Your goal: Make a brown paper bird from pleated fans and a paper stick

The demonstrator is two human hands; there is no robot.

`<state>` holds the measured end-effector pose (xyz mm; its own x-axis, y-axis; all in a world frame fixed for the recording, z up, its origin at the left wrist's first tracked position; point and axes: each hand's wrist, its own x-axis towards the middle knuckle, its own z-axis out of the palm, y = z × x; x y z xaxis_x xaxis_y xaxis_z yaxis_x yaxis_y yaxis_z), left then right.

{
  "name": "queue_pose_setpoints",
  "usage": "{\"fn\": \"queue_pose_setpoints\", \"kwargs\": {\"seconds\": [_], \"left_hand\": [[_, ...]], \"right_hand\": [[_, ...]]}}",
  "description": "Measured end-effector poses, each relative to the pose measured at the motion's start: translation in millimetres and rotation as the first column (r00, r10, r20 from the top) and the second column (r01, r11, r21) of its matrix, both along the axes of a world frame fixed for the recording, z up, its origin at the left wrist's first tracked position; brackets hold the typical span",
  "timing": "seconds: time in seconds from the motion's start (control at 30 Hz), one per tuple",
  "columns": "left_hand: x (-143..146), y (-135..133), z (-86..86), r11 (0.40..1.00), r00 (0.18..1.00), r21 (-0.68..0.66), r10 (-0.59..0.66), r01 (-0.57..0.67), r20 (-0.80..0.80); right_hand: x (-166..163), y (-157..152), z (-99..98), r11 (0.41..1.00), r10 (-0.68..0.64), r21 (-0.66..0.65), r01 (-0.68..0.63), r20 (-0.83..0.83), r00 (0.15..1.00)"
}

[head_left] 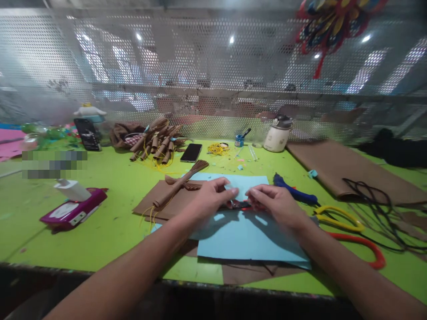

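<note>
Both hands meet over light blue paper sheets (pixel 253 242) in the middle of the table. My left hand (pixel 216 195) is closed in a pinch, with what looks like a small piece of light blue paper (pixel 229 186) at its fingertips. My right hand (pixel 271 200) is pinched too, a short gap away; what it grips, if anything, is too small to make out. Beneath the fingers lies a dark and red tool (pixel 240 205), partly hidden. Left of the hands, a fringed brown paper roll (pixel 178 184) tied with yellow string rests on brown sheets (pixel 150 200).
Right of my hands lie blue-handled pliers or cutters (pixel 300 194), scissors with yellow and orange handles (pixel 373 249), black cord (pixel 370 195) and folded brown paper (pixel 350 171). Farther back are brown rolls (pixel 163 146), a phone (pixel 191 153) and a bottle (pixel 276 135). A purple power strip (pixel 71 211) sits left.
</note>
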<state>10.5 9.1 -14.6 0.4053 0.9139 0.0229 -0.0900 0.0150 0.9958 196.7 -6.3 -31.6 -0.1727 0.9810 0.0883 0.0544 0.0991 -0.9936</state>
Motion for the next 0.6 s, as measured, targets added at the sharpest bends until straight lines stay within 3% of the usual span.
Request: {"fn": "queue_pose_setpoints", "kwargs": {"seconds": [0.13,0.27,0.37,0.47,0.6], "left_hand": [[-13.0,13.0,12.6,0.939,0.934,0.086,0.316,-0.333,0.165],[-16.9,19.9,15.6,0.895,0.877,0.094,0.398,-0.436,0.269],[-14.7,21.4,12.4,0.883,0.864,0.076,0.429,-0.462,0.264],[-16.2,24.2,13.3,0.842,0.824,0.095,0.487,-0.531,0.29],[-30.0,31.3,24.3,0.731,0.699,0.117,0.574,-0.672,0.426]], "right_hand": [[5.8,4.5,1.1,0.982,-0.143,0.127,0.138,0.027,0.989],[8.7,6.9,0.8,0.96,-0.204,0.227,0.167,0.149,0.968],[8.7,8.2,-0.6,0.92,-0.238,0.377,0.106,0.325,0.915],[7.8,7.9,-2.1,0.84,-0.265,0.533,-0.1,0.564,0.782],[6.7,4.6,-3.0,0.835,-0.227,0.43,-0.344,0.838,0.497]]}}
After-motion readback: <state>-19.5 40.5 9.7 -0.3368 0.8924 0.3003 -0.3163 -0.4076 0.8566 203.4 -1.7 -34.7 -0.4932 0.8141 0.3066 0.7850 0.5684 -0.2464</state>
